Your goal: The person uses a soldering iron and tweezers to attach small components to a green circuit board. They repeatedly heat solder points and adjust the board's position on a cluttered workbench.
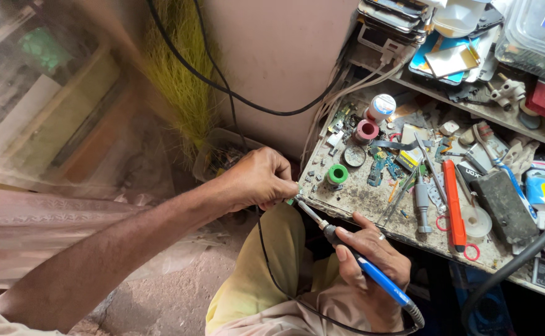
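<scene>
A cluttered, grimy workbench [372,202] stands against a pale wall, its right end running out of the picture; the left side of the view is smeared by motion blur, so the shelves and floor there are hard to make out. At the bench's near left corner the left hand [259,180] is curled narrow, its fingertips pinched around something too small and too hidden to identify. The right hand [372,261], just below that same corner, is wrapped around a soldering iron [359,261] with a blue grip, its metal tip angled up to the left hand's fingertips; whether it touches what is pinched there cannot be told. The iron's cord leaves the frame at the bottom. On the bench, right of the corner, a green spool [337,174] sits near a circuit board [382,165], and farther right lies an orange-handled tool [454,205]. Stacked phones above are cut off.
</scene>
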